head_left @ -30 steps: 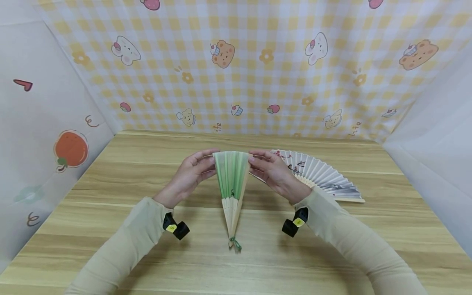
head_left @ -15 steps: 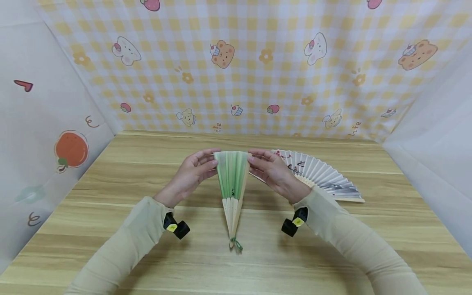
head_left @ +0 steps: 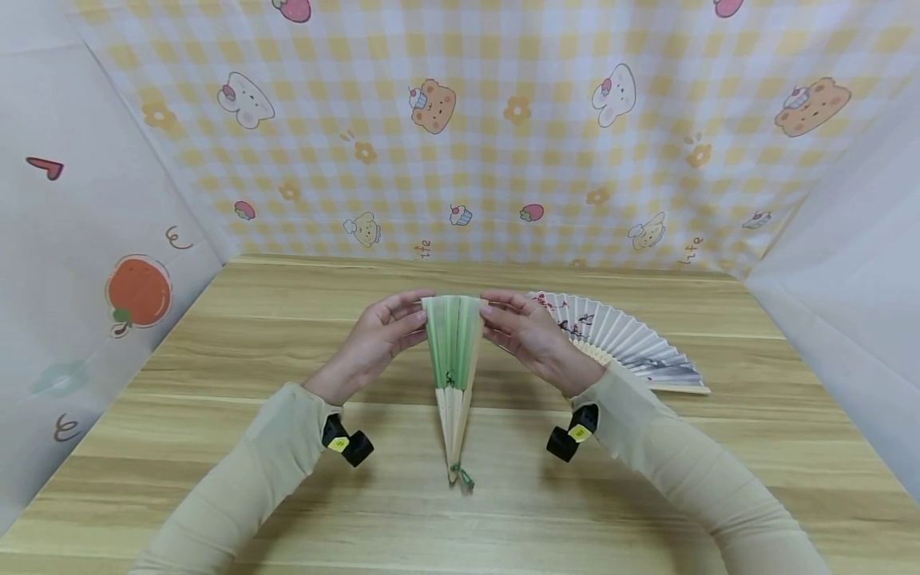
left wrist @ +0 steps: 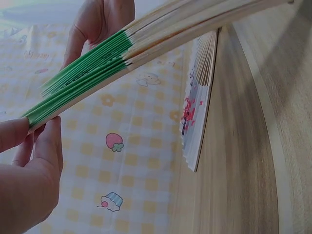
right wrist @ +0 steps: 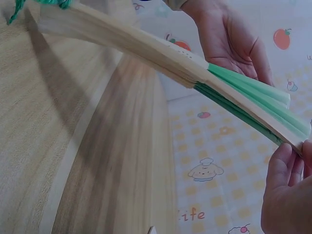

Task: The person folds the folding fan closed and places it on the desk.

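Observation:
A green folding fan (head_left: 455, 343) with pale wooden ribs is partly spread between both hands, its pivot end with a green tassel (head_left: 463, 477) toward me. My left hand (head_left: 374, 339) pinches the fan's left outer edge near the top, thumb in front and fingers behind. On the opposite top edge, my right hand (head_left: 530, 335) pinches the outer rib. In the left wrist view the folded pleats (left wrist: 83, 73) show close together. The right wrist view shows the ribs (right wrist: 146, 48) and the thumb and fingers of the right hand at the tip.
A spread white folding fan (head_left: 632, 343) with red blossoms lies on the wooden table (head_left: 251, 319), behind and right of my right hand. A yellow checked cloth (head_left: 474, 160) hangs at the back, with pale sheets on both sides.
Both hands have come slightly closer together, and the green fan's top has narrowed a little. The white fan has stayed where it was.

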Demonstrator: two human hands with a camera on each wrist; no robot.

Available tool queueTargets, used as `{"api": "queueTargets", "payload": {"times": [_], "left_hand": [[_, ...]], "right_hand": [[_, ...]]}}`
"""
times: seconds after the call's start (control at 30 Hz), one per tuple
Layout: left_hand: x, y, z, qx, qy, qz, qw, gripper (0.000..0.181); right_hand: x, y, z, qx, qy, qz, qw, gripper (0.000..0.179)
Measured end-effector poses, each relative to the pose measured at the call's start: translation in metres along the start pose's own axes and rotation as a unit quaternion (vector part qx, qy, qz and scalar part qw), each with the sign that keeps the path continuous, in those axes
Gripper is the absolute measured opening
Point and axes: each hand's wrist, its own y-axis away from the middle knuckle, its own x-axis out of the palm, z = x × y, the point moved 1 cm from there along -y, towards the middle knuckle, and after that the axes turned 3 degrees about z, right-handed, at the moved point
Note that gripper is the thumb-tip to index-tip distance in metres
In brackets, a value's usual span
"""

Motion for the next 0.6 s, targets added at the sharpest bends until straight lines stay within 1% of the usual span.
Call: {"api": "queueTargets", "payload": {"times": [0.17, 0.3, 0.43, 0.6], "left_hand": [[0.0002, -0.0001, -0.0001, 0.0, -0.004, 0.012, 0.9999, 0.038], [-0.0003, 0.0, 0.0001, -0.004, -0.018, 0.012, 0.9998, 0.041], [-0.0005, -0.0007, 0.0006, -0.005, -0.026, 0.005, 0.9996, 0.043], [0.0014, -0.0028, 0.0001, -0.006, -0.022, -0.013, 0.9997, 0.042]], "right_hand": [[0.0002, -0.0014, 0.0, -0.001, -0.002, -0.001, 1.0, 0.018], [0.0006, -0.0026, 0.0002, 0.001, -0.001, -0.004, 1.0, 0.014], [0.001, -0.0036, -0.0003, -0.002, 0.002, -0.005, 1.0, 0.014], [0.0012, -0.0049, -0.0008, -0.014, 0.009, 0.0, 0.9999, 0.014]]}}
